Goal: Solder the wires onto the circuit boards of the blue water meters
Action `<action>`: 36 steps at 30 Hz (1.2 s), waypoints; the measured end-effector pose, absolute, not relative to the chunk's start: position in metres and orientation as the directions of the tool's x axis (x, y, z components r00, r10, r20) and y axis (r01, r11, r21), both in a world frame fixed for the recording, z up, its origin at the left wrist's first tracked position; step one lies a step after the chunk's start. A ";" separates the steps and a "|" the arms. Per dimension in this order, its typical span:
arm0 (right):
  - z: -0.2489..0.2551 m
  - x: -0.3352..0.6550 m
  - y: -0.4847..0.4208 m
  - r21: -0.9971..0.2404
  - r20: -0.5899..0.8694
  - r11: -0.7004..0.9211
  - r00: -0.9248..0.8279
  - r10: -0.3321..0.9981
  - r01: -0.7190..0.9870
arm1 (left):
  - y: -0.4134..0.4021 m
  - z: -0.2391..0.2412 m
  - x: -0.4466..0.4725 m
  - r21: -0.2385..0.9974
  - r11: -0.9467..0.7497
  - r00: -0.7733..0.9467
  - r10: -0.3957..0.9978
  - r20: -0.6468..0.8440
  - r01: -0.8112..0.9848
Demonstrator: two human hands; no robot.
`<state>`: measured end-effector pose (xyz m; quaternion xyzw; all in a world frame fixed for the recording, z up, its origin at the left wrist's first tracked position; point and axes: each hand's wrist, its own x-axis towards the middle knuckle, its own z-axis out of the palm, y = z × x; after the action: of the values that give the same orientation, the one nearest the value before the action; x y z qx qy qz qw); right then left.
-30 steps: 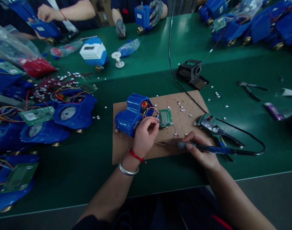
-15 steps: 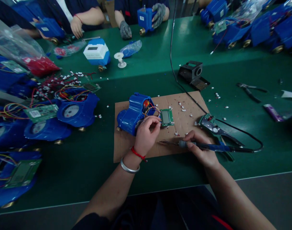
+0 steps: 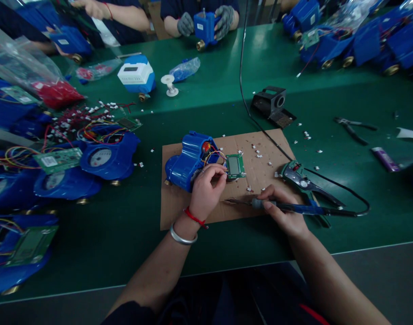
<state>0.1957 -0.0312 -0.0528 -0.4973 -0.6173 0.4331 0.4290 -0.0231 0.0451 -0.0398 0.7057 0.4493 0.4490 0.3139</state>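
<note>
My right hand (image 3: 283,211) is closed round the handle of a soldering iron (image 3: 299,208), whose tip points left just above the cardboard sheet (image 3: 179,212). My left hand (image 3: 208,187) is pinched at the left edge of a green circuit board (image 3: 235,166) with a small grey display. What lies between those fingertips is too small to make out. Coloured wires (image 3: 217,155) run from the board into an open blue water meter (image 3: 192,160), which lies on its side on the cardboard, partly behind my left hand.
A wire stripper (image 3: 306,180) lies right of the cardboard, with a black soldering stand (image 3: 272,106) behind it. Pliers (image 3: 353,128) rest further right. Several blue meters (image 3: 108,155) crowd the left side. The iron's black cable (image 3: 242,67) hangs from above. Co-workers' hands (image 3: 223,22) are across the table.
My hands, the board and the soldering iron have barely moved. Across the table, one co-worker's gloved hand has risen to the blue meter, and another co-worker's hand has lifted away from the tabletop.
</note>
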 end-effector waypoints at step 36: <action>-0.059 0.196 -0.032 -0.966 0.083 0.114 -0.140 0.987 0.234 | 0.045 -0.040 -0.024 0.850 -0.386 0.198 0.921 0.335 0.357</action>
<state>0.1958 -0.0317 -0.0592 -0.4982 -0.6124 0.4414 0.4266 -0.0240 0.0449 -0.0404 0.7053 0.4530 0.4425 0.3187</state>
